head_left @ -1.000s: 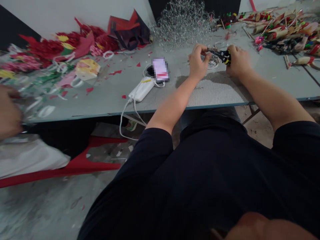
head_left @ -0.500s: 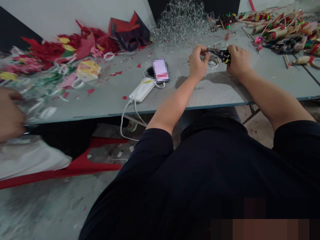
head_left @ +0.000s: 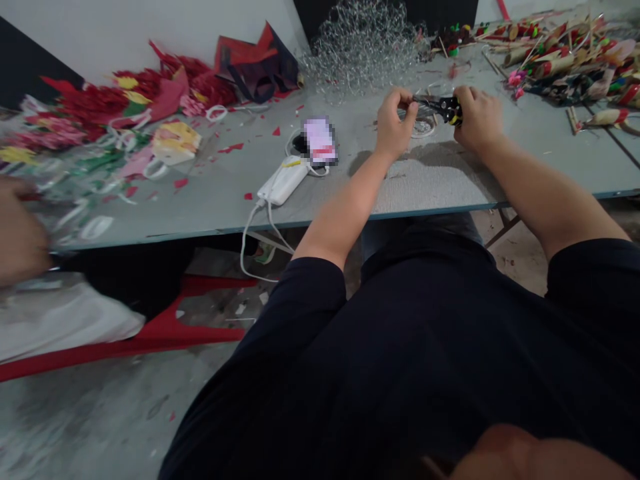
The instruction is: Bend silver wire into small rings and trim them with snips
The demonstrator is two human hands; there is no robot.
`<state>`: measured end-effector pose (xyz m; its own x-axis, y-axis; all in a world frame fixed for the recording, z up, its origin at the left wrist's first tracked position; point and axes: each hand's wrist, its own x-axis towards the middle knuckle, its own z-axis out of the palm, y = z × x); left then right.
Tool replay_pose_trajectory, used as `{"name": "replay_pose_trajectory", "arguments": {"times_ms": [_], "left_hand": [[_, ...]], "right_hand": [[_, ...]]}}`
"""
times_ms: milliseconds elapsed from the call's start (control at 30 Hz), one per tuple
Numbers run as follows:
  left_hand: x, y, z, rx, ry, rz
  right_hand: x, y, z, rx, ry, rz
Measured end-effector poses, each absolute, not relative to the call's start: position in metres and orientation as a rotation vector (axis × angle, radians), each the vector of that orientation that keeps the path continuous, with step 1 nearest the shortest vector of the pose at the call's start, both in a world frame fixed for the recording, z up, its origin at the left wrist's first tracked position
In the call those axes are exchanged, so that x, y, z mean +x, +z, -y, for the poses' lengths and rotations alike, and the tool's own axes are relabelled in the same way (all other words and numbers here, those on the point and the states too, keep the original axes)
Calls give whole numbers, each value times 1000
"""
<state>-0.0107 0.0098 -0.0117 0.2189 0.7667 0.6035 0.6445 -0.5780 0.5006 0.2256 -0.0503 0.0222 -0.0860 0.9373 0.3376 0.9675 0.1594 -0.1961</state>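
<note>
My right hand (head_left: 479, 119) is wrapped round the handles of black-and-yellow pliers (head_left: 449, 110), whose jaws point left. Their tip meets the fingertips of my left hand (head_left: 396, 123), which is closed in a pinch. What sits between those fingers is too small to make out; thin wire seems likely from the strands nearby, but I cannot be sure. Below the jaws, a small coil of silvery wire (head_left: 424, 128) lies on the grey table (head_left: 440, 190). Behind both hands rises a large tangled heap of bent wire pieces (head_left: 357, 50).
Left of my arm lie a phone (head_left: 320, 140) and a white power bank (head_left: 285, 181) with a cable hanging over the edge. Red artificial flowers (head_left: 100, 97) and scraps cover the left side. Bamboo crafts (head_left: 550, 67) crowd the right. A co-worker's hand (head_left: 20, 233) is at far left.
Both my hands hold almost the same pose, with the pliers still at my left fingertips. The view has shifted very slightly.
</note>
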Motion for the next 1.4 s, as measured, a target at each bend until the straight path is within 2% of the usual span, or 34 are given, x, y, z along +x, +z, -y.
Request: {"name": "replay_pose_trajectory", "arguments": {"times_ms": [100, 400, 533, 733, 900, 1167, 1400], "left_hand": [[-10, -25, -34, 2215, 1513, -1195], [-19, -24, -42, 2076, 1572, -1151], [-22, -21, -33, 2195, 1526, -1240], [-9, -12, -1, 2369, 1350, -1688], [-12, -4, 11, 2391, 1181, -1640], [-8, -8, 6, 2459, 1230, -1768], [-15, 0, 14, 2432, 1204, -1680]], "right_hand": [[232, 16, 40, -1774, -202, 2079], [238, 20, 35, -1788, -256, 2084], [238, 19, 37, -1849, -260, 2098], [225, 27, 53, -1901, 15, 2059], [217, 37, 66, -1953, 83, 2042], [224, 32, 59, -1901, 57, 2118], [220, 33, 64, -1932, 85, 2078]]}}
